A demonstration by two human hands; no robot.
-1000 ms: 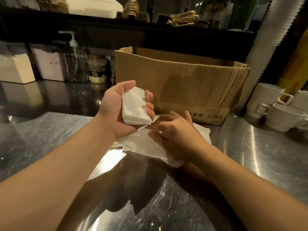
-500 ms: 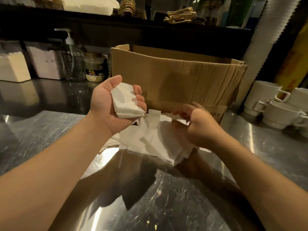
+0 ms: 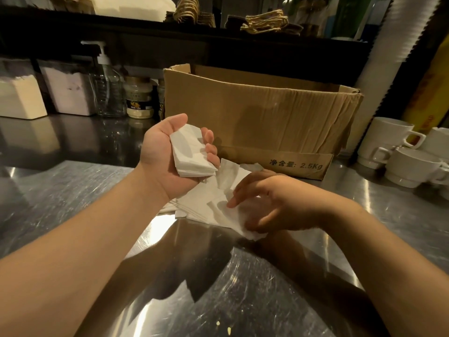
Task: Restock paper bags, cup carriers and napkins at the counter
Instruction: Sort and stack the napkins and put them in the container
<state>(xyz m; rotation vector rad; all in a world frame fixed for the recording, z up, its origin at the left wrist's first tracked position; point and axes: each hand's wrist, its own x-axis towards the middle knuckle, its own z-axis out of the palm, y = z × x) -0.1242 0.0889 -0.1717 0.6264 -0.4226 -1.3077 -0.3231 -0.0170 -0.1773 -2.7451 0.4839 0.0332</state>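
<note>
My left hand (image 3: pixel 165 154) is raised palm up above the steel counter and grips a small stack of folded white napkins (image 3: pixel 190 154), fingers curled over its right edge. Below it a loose pile of white napkins (image 3: pixel 206 205) lies spread on the counter in front of a cardboard box (image 3: pixel 262 117). My right hand (image 3: pixel 279 205) hovers over the right side of that pile with fingers curved downward, fingertips touching the top napkin; whether it pinches one is unclear.
White cups (image 3: pixel 393 149) are stacked at the right. A pump bottle (image 3: pixel 107 86), jars (image 3: pixel 139 98) and two clear containers (image 3: pixel 21 96) line the back left. A dark shelf above holds twine-handled paper bags (image 3: pixel 264 20). A tall stack of white lids (image 3: pixel 398 45) rises at the right.
My right hand dropped from beside the box back onto the napkin pile and spread its fingers. My left hand kept hold of its stack and stayed nearly in place.
</note>
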